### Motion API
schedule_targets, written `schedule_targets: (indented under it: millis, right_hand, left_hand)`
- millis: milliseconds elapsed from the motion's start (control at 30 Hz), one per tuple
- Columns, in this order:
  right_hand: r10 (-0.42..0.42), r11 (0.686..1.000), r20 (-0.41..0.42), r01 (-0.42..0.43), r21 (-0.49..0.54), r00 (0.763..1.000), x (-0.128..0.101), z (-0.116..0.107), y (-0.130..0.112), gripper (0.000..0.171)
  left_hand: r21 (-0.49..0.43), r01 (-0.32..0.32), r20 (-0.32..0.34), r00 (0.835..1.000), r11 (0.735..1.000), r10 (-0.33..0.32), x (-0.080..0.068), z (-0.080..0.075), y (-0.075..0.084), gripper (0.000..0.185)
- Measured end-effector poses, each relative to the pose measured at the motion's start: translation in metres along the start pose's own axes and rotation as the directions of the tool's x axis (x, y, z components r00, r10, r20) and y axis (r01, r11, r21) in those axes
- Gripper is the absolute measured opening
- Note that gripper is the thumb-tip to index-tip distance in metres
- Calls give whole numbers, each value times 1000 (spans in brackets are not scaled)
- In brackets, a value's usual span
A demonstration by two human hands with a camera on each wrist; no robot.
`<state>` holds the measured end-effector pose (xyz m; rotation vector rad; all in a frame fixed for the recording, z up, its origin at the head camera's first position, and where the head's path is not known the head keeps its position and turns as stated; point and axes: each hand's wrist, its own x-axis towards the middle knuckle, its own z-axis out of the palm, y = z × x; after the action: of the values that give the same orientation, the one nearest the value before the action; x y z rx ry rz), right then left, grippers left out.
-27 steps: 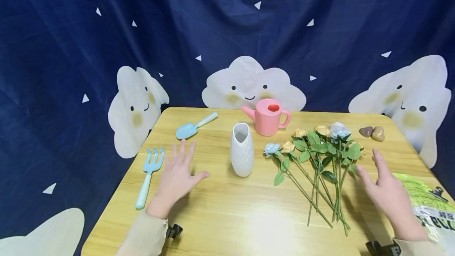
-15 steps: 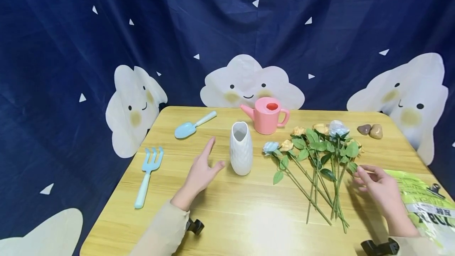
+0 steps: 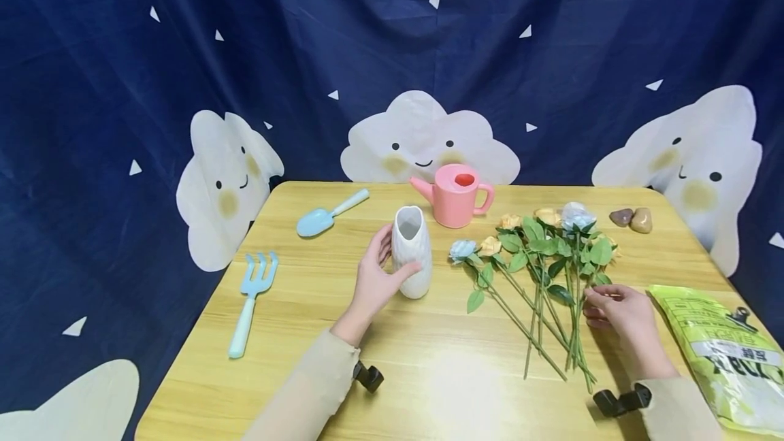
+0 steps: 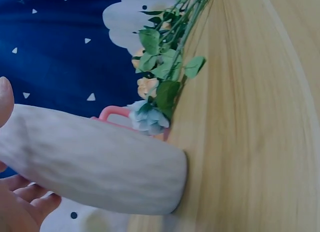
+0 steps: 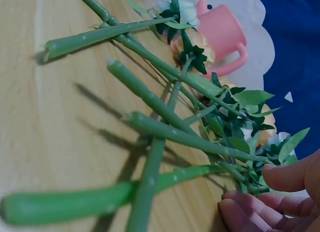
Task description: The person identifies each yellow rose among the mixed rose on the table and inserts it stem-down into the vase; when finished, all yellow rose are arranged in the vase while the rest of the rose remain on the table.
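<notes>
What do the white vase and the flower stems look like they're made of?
White vase: probably ceramic, possibly plastic; matte white, with a dimpled, faceted surface and no gloss in the left wrist view. The left hand grips it.

Flower stems: artificial, likely moulded plastic; uniformly green, thick, with blunt cut ends and pale speckles. The petals look like fabric, though that is less certain. The right hand touches them.

White textured vase upright on table; artificial roses lying flat beside.
</notes>
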<state>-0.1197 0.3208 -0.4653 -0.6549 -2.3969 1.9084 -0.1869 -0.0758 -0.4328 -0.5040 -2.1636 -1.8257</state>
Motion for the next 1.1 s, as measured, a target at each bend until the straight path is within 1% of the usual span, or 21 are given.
schedule_targets:
  millis: [67, 133, 267, 333, 367, 467, 633, 733, 833, 933, 1000, 1100]
  right_hand:
    - [14, 1000, 3, -14, -15, 1000, 2, 3, -1, 44]
    - [19, 998, 8, -18, -53, 1000, 4, 6, -2, 42]
    - [9, 992, 22, -6, -124, 1000, 6, 10, -3, 35]
    - [7, 992, 24, -4, -127, 1000, 7, 10, -3, 31]
    - [6, 993, 22, -4, -120, 1000, 7, 11, -3, 30]
    - [17, 995, 13, -16, -94, 1000, 7, 11, -2, 27]
    - [55, 998, -10, -55, -34, 998, 7, 9, 0, 27]
    - [58, 998, -29, -58, 0, 998, 7, 8, -1, 30]
    - [19, 1000, -71, -20, -15, 997, 7, 7, -2, 36]
    - [-26, 999, -128, 21, -34, 991, 7, 8, -4, 39]
    - [-38, 999, -157, 39, 0, 987, 6, 8, -6, 38]
    - [-41, 990, -194, 66, 127, 980, 4, 7, -11, 29]
  left_hand:
    - [-7, 9, -10, 1000, 1000, -9, 2, 3, -1, 80]
    - [-12, 20, -20, 1000, 1000, -20, 3, 5, -1, 79]
    - [-20, 17, -46, 999, 1000, -18, 3, 7, 14, 74]
    - [-19, 7, -54, 999, 1000, -8, 2, 8, 22, 72]
    - [-15, 2, -57, 998, 1000, -3, 2, 8, 25, 71]
    - [-12, -1, -60, 998, 1000, 1, 2, 9, 28, 69]
    - [-7, -12, -58, 998, 1000, 12, 1, 10, 27, 68]
    - [-8, -17, -53, 998, 1000, 17, 0, 10, 26, 68]
    - [-15, -18, -49, 999, 1000, 18, 0, 9, 27, 68]
    - [-18, -19, -46, 999, 1000, 18, 0, 9, 29, 68]
    - [-18, -18, -41, 999, 1000, 17, 0, 9, 30, 68]
    - [-9, -15, -33, 999, 1000, 15, -1, 8, 30, 68]
